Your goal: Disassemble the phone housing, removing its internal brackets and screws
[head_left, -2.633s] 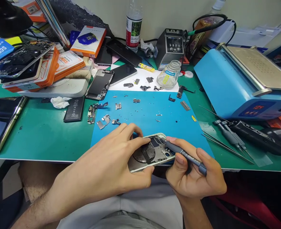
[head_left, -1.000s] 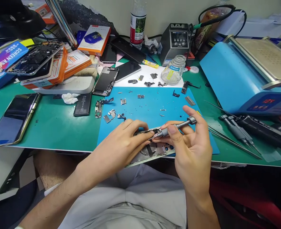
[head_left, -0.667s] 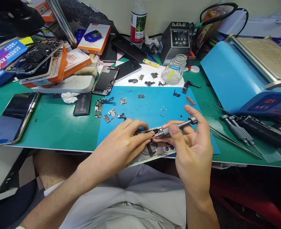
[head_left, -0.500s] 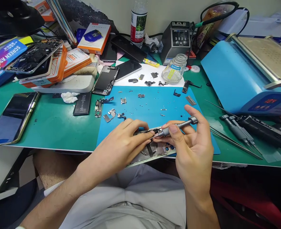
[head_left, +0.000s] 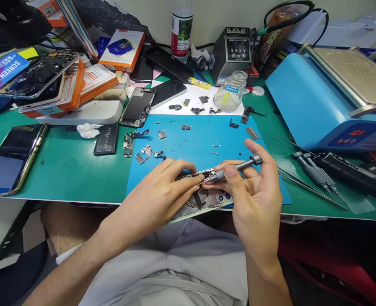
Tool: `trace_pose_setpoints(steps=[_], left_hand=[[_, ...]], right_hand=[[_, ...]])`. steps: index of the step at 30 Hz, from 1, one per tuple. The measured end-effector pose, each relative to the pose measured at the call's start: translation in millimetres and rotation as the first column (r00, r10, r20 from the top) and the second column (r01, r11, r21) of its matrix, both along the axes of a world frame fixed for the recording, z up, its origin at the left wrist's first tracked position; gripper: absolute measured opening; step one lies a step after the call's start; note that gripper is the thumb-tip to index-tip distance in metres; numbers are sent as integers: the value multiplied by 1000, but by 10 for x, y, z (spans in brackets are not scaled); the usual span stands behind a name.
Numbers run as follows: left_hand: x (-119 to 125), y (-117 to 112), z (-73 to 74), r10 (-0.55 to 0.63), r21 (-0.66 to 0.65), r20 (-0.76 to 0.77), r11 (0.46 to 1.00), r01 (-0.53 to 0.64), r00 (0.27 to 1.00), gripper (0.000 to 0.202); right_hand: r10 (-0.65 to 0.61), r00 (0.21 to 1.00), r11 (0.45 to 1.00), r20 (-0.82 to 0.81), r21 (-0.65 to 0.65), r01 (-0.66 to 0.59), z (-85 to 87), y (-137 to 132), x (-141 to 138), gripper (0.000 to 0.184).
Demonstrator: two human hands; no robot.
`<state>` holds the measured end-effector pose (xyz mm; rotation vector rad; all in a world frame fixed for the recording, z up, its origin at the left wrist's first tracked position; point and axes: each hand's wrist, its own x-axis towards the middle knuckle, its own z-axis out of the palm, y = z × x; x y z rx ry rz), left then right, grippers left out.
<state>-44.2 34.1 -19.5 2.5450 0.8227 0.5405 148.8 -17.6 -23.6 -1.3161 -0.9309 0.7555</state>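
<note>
An opened phone housing (head_left: 207, 199) lies at the near edge of the blue mat (head_left: 200, 140), tilted over the table's front edge. My left hand (head_left: 162, 191) grips the housing, its fingers curled over the far rim. My right hand (head_left: 254, 191) is closed on a grey precision screwdriver (head_left: 235, 166). The screwdriver's tip points left into the housing near my left fingertips. Small screws and metal brackets (head_left: 143, 154) are scattered over the mat.
A glass jar (head_left: 230, 91), a soldering station (head_left: 232, 53) and a bottle (head_left: 181, 29) stand at the back. A blue heating machine (head_left: 328, 97) fills the right. Tweezers (head_left: 309, 187) and tools lie right of the mat. A phone (head_left: 12, 159), a battery (head_left: 106, 140) and orange boxes (head_left: 66, 87) sit left.
My right hand has turned from holding the screwdriver low and pointing back to holding it raised, tip aimed left into the housing. The housing is tilted more. In the last second almost nothing moved.
</note>
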Motion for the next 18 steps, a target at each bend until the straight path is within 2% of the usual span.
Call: trace_pose_setpoints(steps=[12,18], left_hand=[[18,-8,6,16,-14,17,1000,-16,1000,32],[22,-13,6,20,-29,8,999,-19,1000,33]], right_hand=[[-4,1000,1000,12,18,4,4,-3,-8,56],[23,999,1000,-49,4,-23,-30,-3,27,59]])
